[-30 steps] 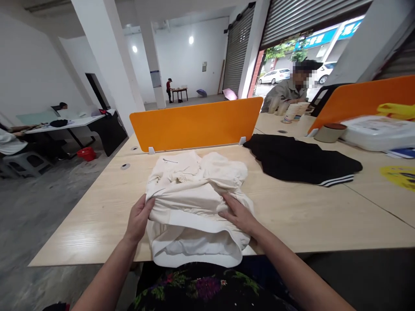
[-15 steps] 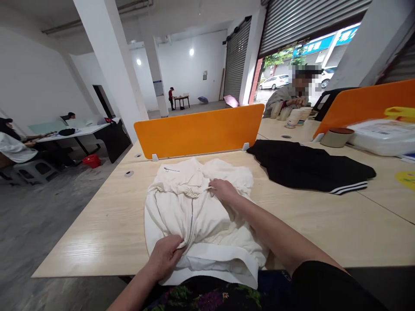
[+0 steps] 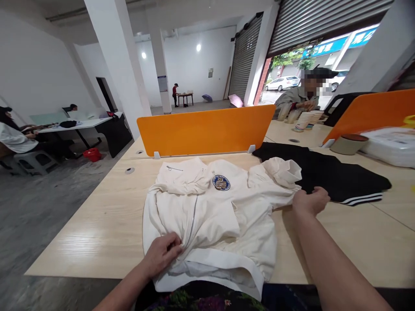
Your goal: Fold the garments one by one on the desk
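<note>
A cream zip-up jacket (image 3: 214,216) lies on the table in front of me, its hem toward my body. A round blue badge (image 3: 221,182) shows on its chest, and a metal zipper (image 3: 193,216) runs down the front. Near the zipper's lower end, my left hand (image 3: 164,255) pinches the cloth. My right hand (image 3: 310,201) is off to the right, its fingers closed on the edge of the jacket's sleeve (image 3: 282,181), which is stretched sideways and partly bunched. Part of the sleeve overlaps a black garment with white stripes (image 3: 337,172).
An orange divider (image 3: 204,131) stands along the back of the wooden table (image 3: 97,224). At the right are a round container (image 3: 348,144), a white plastic package (image 3: 392,144) and paper cups (image 3: 304,121). A person (image 3: 296,97) sits across the table; others are farther off.
My right hand has moved from the jacket's middle out to the right, drawing the sleeve with it. The badge has come into view. My left hand stays at the zipper's lower end.
</note>
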A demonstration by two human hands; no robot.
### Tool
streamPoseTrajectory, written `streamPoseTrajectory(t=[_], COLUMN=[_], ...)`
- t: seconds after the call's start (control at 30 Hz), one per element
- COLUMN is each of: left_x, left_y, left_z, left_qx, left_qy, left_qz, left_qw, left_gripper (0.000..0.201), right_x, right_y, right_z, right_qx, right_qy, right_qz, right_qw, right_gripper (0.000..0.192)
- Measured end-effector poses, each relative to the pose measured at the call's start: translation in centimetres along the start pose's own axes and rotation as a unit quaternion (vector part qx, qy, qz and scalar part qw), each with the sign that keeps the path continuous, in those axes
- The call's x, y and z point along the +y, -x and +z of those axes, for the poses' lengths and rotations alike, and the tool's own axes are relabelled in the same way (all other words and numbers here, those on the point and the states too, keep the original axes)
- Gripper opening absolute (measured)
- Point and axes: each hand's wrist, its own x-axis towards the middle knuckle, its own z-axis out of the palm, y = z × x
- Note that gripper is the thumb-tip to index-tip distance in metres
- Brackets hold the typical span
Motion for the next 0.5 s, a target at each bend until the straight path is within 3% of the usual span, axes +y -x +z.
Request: streamPoseTrajectory(t=[0.03, 0.1, 0.17, 0.23, 0.33, 0.43, 0.5], left_x=[0.2, 0.5, 0.8, 0.7, -0.2, -1.8, -3.2], left_y=[-0.8, -3.3, -6.6, -10.3, -15.5, -18.3, -18.5], left_z=[-0.7, -1.9, -2.6, -2.5, -1.8, -2.6, -4.5], left_qx=[0.016, 0.076, 0.118, 0.104, 0.095, 0.156, 0.215], left_qy=[-0.007, -0.078, -0.185, -0.256, -0.230, -0.164, -0.150], left_qz=[-0.015, -0.016, 0.029, 0.070, -0.005, -0.110, -0.136], left_qw=[1.000, 0.994, 0.975, 0.958, 0.969, 0.968, 0.955], left_gripper=[0.025, 0.025, 0.020, 0.017, 0.036, 0.030, 0.030], right_x=[-0.4, -2.1, -4.3, -6.1, -7.0, -6.5, -6.1], right_y=[0.9, 3.2, 5.5, 7.3, 8.4, 8.0, 7.7], right_z=[0.1, 1.0, 2.2, 3.2, 3.7, 3.4, 3.2], right_qx=[0.002, -0.070, -0.174, -0.239, -0.260, -0.249, -0.248], right_qy=[0.018, 0.043, 0.057, 0.081, 0.120, 0.125, 0.125], right_qz=[-0.021, -0.135, -0.249, -0.314, -0.341, -0.330, -0.330], right_qw=[1.000, 0.987, 0.951, 0.915, 0.895, 0.902, 0.902], right_gripper=[0.051, 0.042, 0.032, 0.027, 0.027, 0.030, 0.031])
